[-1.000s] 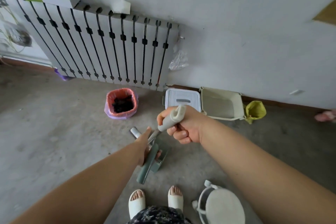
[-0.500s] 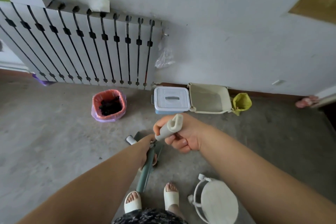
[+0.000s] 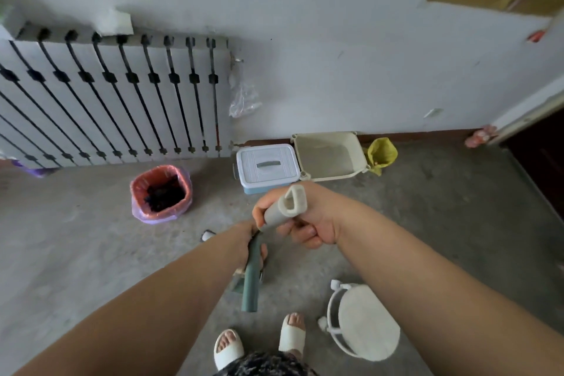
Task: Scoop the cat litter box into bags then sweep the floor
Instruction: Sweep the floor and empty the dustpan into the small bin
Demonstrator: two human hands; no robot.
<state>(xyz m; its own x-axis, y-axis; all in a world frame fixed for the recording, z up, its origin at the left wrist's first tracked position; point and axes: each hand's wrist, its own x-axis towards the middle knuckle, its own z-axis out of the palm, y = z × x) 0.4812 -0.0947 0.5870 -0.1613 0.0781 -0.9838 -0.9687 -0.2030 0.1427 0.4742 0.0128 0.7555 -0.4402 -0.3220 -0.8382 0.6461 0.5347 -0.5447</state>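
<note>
Grey concrete floor (image 3: 76,253) is met by a white wall (image 3: 335,40), against which a slatted radiator cover (image 3: 106,94) is set on the left, with a clear bag (image 3: 244,98) hung at its right end. The litter box (image 3: 323,143), a beige open tray, is placed on the floor at the foot of the wall. A lidded box (image 3: 265,168) is set touching or just beside its left side, and a yellow bag (image 3: 381,154) lies at its right corner. A bin (image 3: 137,189) lined in pink is seen further left, near the radiator cover, with dark contents inside. Both forearms are stretched forward, well short of the litter box. A pale handle (image 3: 288,206) is held by the right hand (image 3: 308,217), its grip wrapped firmly round the shaft just below the open end. A green handle (image 3: 251,284) is held lower down by the left hand (image 3: 247,241), which is seen from the back. Its grip is closed on the handle, with the thumb laid along the right side and the fingers mostly hidden. What is fixed to the lower ends of both handles is covered by the arms. A white stool (image 3: 366,323) is stood at the lower right, beside two feet in white slippers (image 3: 229,348).
</note>
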